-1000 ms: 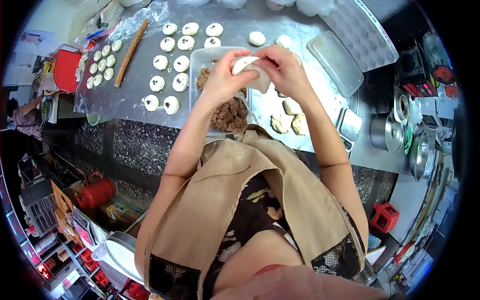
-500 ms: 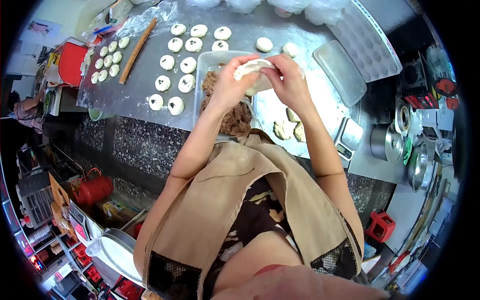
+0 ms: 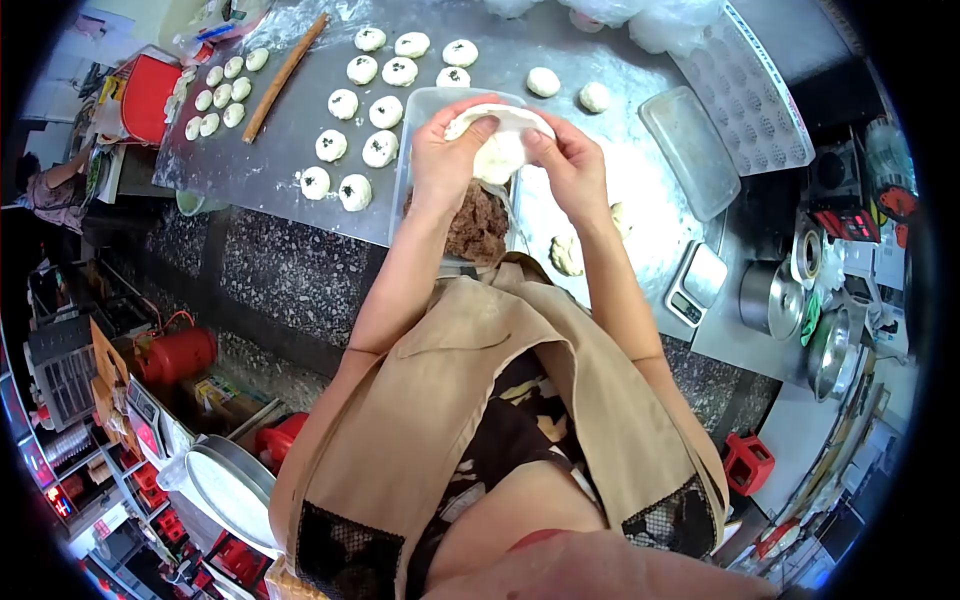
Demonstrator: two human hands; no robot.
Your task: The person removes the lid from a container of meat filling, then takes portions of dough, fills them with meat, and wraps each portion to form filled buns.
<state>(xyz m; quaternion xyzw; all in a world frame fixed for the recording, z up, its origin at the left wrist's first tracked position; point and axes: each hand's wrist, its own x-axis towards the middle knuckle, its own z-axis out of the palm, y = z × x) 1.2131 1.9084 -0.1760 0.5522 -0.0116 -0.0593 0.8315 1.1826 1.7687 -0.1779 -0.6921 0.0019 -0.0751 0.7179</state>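
Note:
A thin, flattened piece of white dough (image 3: 500,140) is stretched between my two hands, above the plastic tub. My left hand (image 3: 447,150) grips its left edge, thumb on top and fingers behind. On the right edge, my right hand (image 3: 572,165) pinches the dough between thumb and fingers. Brown filling (image 3: 478,228) lies in the clear tub (image 3: 400,190) under my hands, partly hidden by my left forearm. Round dough buns with dark specks (image 3: 380,148) stand in rows left of the tub. Two plain dough balls (image 3: 543,82) sit beyond my right hand.
A wooden rolling pin (image 3: 285,78) and smaller buns (image 3: 222,94) lie at the left. To the right are a plastic lid (image 3: 690,150), a dimpled tray (image 3: 745,100), a scale (image 3: 697,283) and a metal pot (image 3: 770,298). Another person (image 3: 55,190) is at far left.
The dough has been opened out wider and flatter, and my hands now hold it by opposite edges. The view has shifted slightly, so the table items appear farther right.

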